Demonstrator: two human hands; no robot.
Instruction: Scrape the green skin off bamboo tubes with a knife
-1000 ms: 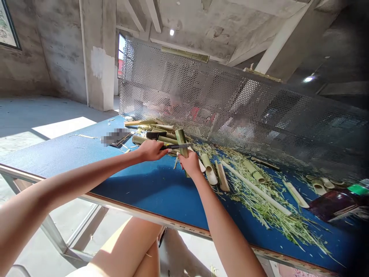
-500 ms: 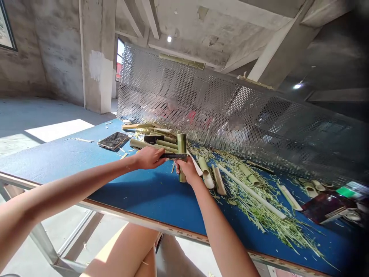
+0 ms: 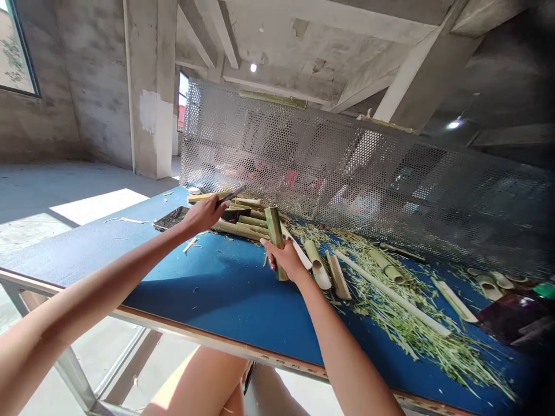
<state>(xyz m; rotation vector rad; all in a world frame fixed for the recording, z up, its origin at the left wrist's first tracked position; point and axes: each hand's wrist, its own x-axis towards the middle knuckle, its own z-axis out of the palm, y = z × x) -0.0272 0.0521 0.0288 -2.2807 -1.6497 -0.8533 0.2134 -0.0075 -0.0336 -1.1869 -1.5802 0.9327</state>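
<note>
My left hand [image 3: 203, 214] is closed on the handle of a dark-bladed knife [image 3: 233, 195], whose blade points up and to the right, apart from the bamboo. My right hand [image 3: 284, 259] wraps round the lower half of a green bamboo piece [image 3: 273, 222]. That piece stands near upright over the blue table, its top leaning slightly left. Behind the hands lie several split bamboo pieces [image 3: 247, 230], with a dark object [image 3: 236, 215] on them that I cannot make out. Beside my right hand are a cut bamboo tube [image 3: 313, 254] and a bamboo slat [image 3: 339, 277].
A perforated metal screen [image 3: 329, 167] lines the table's [image 3: 208, 306] far edge; blurred people show behind it. Green shavings [image 3: 403, 318] and a long bamboo strip [image 3: 394, 294] spread over the right side. A dark bottle [image 3: 507, 315] lies far right, a black-screened device [image 3: 169, 218] at left.
My left hand has lifted the knife off the bamboo piece and moved it left and up. The bamboo piece has tilted a little left in my right hand. The view has shifted slightly.
</note>
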